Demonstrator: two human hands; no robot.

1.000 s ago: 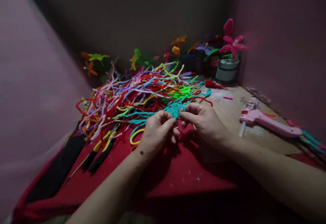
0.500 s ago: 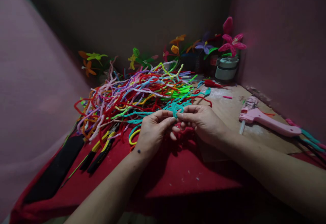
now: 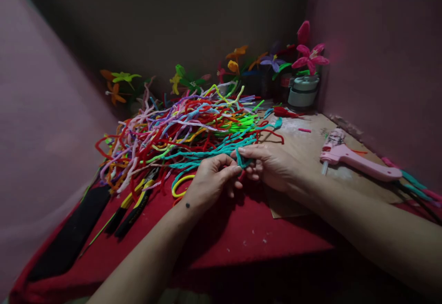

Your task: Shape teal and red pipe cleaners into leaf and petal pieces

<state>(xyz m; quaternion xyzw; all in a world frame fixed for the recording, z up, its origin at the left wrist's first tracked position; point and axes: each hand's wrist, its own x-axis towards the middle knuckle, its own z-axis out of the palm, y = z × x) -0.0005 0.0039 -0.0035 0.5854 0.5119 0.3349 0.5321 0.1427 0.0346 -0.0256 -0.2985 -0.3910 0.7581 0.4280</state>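
Between my two hands is a small bent piece of teal pipe cleaner (image 3: pixel 239 158). My left hand (image 3: pixel 218 173) pinches its lower left side between thumb and forefinger. From the right, my right hand (image 3: pixel 267 163) grips the upper part, its other fingers curled beneath. Part of the teal piece is hidden by the fingertips. Just beyond the hands, long teal pipe cleaners (image 3: pixel 207 152) lie at the front of a tangled, many-coloured pile of pipe cleaners (image 3: pixel 179 119).
Pliers with yellow and black handles (image 3: pixel 134 202) and a black flat case (image 3: pixel 72 235) lie left on the red cloth (image 3: pixel 207 244). Yellow-handled scissors (image 3: pixel 177 186) sit by my left wrist. A pink glue gun (image 3: pixel 362 161) rests on cardboard (image 3: pixel 311 143) at right. Pipe-cleaner flowers (image 3: pixel 311 58) stand behind.
The teal piece has turned and sits slightly lower between my fingers. My left hand has dropped a little, while my right hand has rotated around the piece. The view has shifted slightly.
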